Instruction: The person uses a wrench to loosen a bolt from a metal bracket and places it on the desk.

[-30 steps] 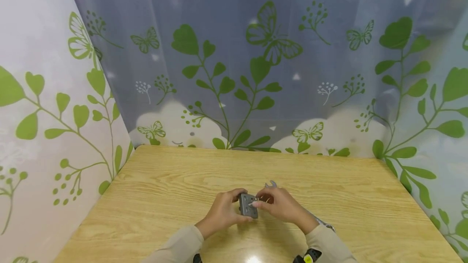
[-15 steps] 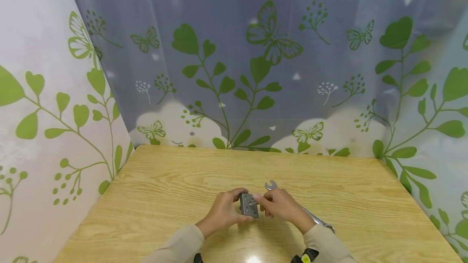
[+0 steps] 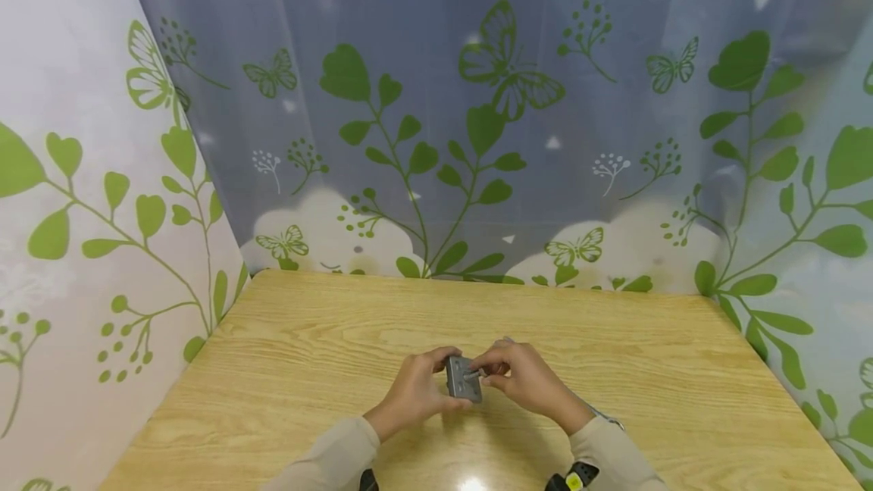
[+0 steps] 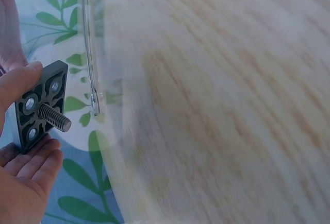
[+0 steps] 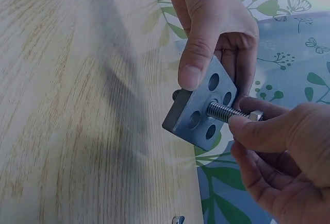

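A small square grey plate (image 3: 459, 381) with several holes stands on edge above the table. My left hand (image 3: 412, 390) holds it by opposite edges between thumb and fingers. Through its middle runs a threaded bolt (image 5: 228, 112). In the right wrist view, my right hand (image 5: 289, 152) pinches this bolt between thumb and index finger close to the hex head (image 5: 256, 115). On the plate's ribbed far side, the bolt's threaded end (image 4: 55, 118) sticks out in the left wrist view.
A metal wrench (image 4: 89, 49) lies on the wooden table (image 3: 341, 324), mostly hidden in the head view behind the right hand and forearm. Patterned curtains with green leaves and butterflies (image 3: 443, 173) stand along the back and sides.
My right fingers have shifted around the bolt, at first over its head, then with the thumb forward, now pinching it again. The left hand has kept hold of the plate almost still.
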Available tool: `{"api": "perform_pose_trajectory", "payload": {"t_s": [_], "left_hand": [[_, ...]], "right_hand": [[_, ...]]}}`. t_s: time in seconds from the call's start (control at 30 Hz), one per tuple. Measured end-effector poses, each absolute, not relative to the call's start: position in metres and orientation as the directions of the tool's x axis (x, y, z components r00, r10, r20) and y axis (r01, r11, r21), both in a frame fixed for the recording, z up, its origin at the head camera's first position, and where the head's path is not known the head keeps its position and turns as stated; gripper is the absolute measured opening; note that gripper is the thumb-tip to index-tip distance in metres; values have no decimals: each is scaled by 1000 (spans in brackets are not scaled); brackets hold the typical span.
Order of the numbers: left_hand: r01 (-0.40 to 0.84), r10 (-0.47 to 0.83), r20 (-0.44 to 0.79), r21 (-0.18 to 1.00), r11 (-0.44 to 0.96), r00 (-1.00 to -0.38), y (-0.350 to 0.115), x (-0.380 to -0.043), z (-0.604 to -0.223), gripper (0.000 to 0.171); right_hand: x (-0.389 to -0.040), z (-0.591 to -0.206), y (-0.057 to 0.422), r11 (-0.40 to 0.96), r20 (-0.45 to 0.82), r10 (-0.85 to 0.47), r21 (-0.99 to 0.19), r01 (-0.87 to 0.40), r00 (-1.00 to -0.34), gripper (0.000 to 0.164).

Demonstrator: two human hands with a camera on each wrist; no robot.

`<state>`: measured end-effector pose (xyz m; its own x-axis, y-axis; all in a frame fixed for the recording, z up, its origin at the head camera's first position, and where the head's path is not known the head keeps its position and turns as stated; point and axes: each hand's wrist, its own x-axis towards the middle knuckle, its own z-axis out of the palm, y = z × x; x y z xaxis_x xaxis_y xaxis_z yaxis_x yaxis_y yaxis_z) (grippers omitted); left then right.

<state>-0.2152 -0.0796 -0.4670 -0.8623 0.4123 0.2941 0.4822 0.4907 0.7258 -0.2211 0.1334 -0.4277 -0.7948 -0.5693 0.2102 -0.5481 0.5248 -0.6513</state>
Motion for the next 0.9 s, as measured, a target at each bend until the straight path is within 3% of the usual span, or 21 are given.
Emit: {"api": "perform_pose_trajectory", "payload": {"t_s": [0.23, 0.5, 0.9], "left_hand": [[465, 413, 275, 741, 484, -868, -81, -215, -464, 66], [473, 416, 280, 730, 494, -865, -82, -215, -466, 67], [470, 410, 277, 721, 509, -869, -79, -215, -467, 67]], "right_hand": [[-221, -428, 132, 520, 213, -565, -658, -544, -797, 24], [-222, -431, 134, 547, 130, -569, -677, -492, -812, 31], [-220, -428, 134, 526, -29, -484, -808, -265, -875, 51]]}}
